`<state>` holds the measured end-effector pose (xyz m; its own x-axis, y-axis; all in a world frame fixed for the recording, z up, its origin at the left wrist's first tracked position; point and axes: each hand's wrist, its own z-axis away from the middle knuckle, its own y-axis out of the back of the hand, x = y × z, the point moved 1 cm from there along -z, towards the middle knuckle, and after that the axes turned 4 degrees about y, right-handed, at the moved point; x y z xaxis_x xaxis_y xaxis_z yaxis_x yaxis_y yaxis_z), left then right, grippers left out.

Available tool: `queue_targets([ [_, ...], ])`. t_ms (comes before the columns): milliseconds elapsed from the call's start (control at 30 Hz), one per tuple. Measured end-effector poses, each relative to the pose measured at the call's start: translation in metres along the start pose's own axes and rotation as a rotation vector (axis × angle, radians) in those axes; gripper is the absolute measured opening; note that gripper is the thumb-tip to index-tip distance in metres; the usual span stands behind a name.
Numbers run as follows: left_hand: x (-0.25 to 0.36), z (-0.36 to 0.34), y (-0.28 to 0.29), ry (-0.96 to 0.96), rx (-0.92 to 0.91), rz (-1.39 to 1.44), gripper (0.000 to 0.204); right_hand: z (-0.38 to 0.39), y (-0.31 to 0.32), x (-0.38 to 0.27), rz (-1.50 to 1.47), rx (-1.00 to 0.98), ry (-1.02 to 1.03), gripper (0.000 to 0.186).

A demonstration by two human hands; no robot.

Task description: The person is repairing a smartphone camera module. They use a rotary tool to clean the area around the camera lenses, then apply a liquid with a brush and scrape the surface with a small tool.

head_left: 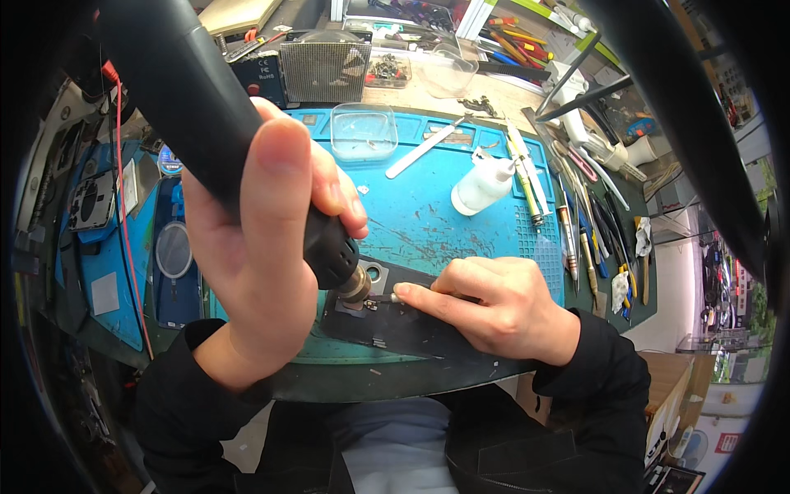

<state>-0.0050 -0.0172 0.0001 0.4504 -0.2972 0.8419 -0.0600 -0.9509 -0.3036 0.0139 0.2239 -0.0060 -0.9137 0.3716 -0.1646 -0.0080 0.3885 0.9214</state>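
Note:
My left hand point(265, 230) is wrapped around a black hot-air gun point(189, 90), its metal nozzle point(355, 285) pointing down just over a small part point(370, 304) on a dark flat plate point(411, 333). My right hand point(494, 309) rests over the plate's right side, index finger reaching to the part beside the nozzle, other fingers curled; whatever it grips there is too small to make out. The plate lies on a blue silicone mat point(428, 226). A white squeeze bottle point(481, 189) stands on the mat behind my right hand.
A clear dish point(363, 132) and a white-handled blade point(415, 156) lie farther back. Pliers, tweezers and other tools point(588, 239) crowd the right side. A second mat point(119, 309) with cables is at the left. A dark lamp arm point(683, 123) hangs at upper right.

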Motion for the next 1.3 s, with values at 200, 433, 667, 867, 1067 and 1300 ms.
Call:
queue_targets([
  [200,0.018,-0.003,-0.002,0.039,0.018,0.016,0.037,-0.003,0.008,-0.007,0.155,0.051,0.068,0.039],
  [433,0.063,0.006,0.020,0.080,0.100,-0.044,0.036,0.017,0.034,0.018,0.193,0.352,-0.466,0.051],
  [667,0.110,0.042,0.066,0.037,0.190,-0.084,0.032,-0.003,0.017,0.059,-0.218,0.326,-0.518,0.057],
  [867,0.129,0.064,0.104,0.019,0.315,-0.206,0.037,-0.019,0.038,0.002,-0.002,0.114,-0.080,0.056],
  [1067,0.140,0.075,0.129,0.008,0.318,-0.365,0.035,-0.032,0.026,-0.011,0.292,0.007,0.105,0.053],
  [1300,0.146,0.082,0.141,-0.013,0.341,-0.510,0.036,-0.031,0.022,-0.009,0.435,0.017,0.189,0.049],
])
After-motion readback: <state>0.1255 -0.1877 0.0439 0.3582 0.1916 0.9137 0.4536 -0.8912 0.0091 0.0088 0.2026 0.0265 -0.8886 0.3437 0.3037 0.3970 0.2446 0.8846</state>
